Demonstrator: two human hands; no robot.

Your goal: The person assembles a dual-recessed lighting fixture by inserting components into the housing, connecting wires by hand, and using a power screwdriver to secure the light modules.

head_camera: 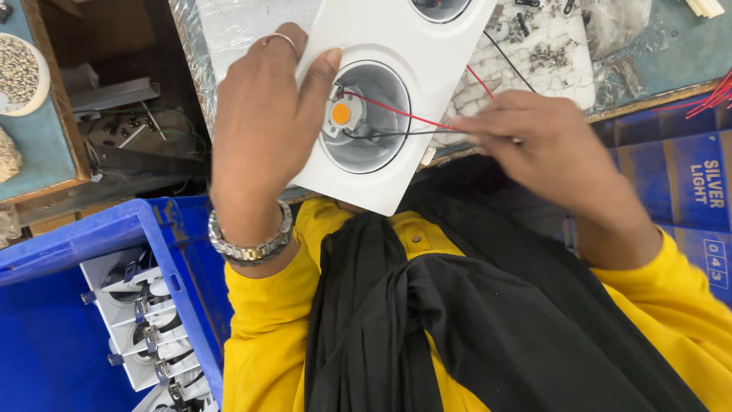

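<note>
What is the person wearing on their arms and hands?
Both arms have bright yellow sleeves. The left hand has a thin ring on one finger and a chunky silver metal wristwatch band around the wrist. The right hand shows no ring or band. A black scarf hangs down the front between the sleeves.

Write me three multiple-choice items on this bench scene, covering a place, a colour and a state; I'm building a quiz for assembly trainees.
1. Where is the blue plastic crate?
A. beside the left arm
B. on the white rectangular lamp housing
C. beyond the right hand

2. What colours are the two thin wires at the round opening?
A. green, white
B. red, black
C. blue, yellow

3. What is the left hand doing?
A. hanging free
B. gripping the housing's edge
C. resting in the crate

Key: 1 A, crate sits lower left; 2 B, both cross the opening; 3 B, thumb lies on the housing face.
</note>
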